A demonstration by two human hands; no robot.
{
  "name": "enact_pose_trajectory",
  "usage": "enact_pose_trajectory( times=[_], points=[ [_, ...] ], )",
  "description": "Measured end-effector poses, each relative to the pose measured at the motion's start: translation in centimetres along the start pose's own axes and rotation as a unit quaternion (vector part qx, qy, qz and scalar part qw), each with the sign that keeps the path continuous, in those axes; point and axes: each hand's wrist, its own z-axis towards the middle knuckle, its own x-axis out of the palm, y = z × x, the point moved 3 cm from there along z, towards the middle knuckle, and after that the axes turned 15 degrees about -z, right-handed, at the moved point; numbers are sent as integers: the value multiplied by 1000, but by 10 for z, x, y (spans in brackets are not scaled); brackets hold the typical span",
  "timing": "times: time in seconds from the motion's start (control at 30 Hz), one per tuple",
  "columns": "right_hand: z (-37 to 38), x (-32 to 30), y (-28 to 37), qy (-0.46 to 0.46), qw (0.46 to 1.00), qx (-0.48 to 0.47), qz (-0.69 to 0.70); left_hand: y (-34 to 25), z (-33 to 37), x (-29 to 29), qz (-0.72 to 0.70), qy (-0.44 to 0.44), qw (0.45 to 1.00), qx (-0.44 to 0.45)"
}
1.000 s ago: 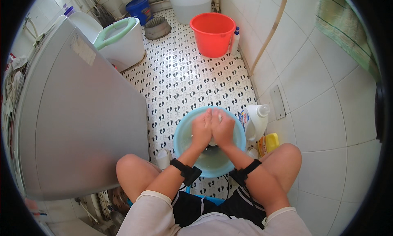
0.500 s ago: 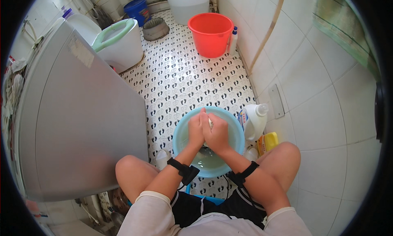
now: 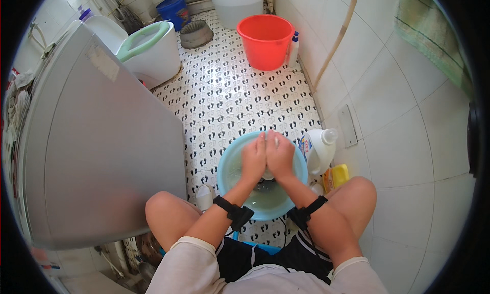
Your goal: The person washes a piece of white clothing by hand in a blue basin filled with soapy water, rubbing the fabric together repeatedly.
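Note:
A light blue basin of cloudy water stands on the floor between my knees. My left hand and my right hand are side by side over it, closed and pressed together. A whitish bit of something, apparently wet cloth, shows at my right hand's fingers. Below the wrists a whitish and dark part hangs or lies in the water; whether it is the same piece I cannot tell. My fingers hide most of what they hold. Both forearms wear black straps.
A white jug and a yellow package stand right of the basin by the tiled wall. Farther off are a red bucket, a slim bottle and a toilet. A grey appliance rises at my left.
My hands have shifted slightly, the fingers now more upright and side by side instead of the right wrapped in a fist. The whole view has moved a little.

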Motion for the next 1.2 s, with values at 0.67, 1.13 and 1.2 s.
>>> enact_pose_trajectory(
  times=[0.67,1.13,1.2],
  points=[
    [-9,5,17,2,993,-120,-3,7,11,-12,50,-18,998,25],
    [-5,13,1,-23,998,-63,12,3,9,-5,94,-8,992,87],
    [-11,11,10,-46,994,-91,41,7,15,-18,78,-14,997,18]
  ],
)
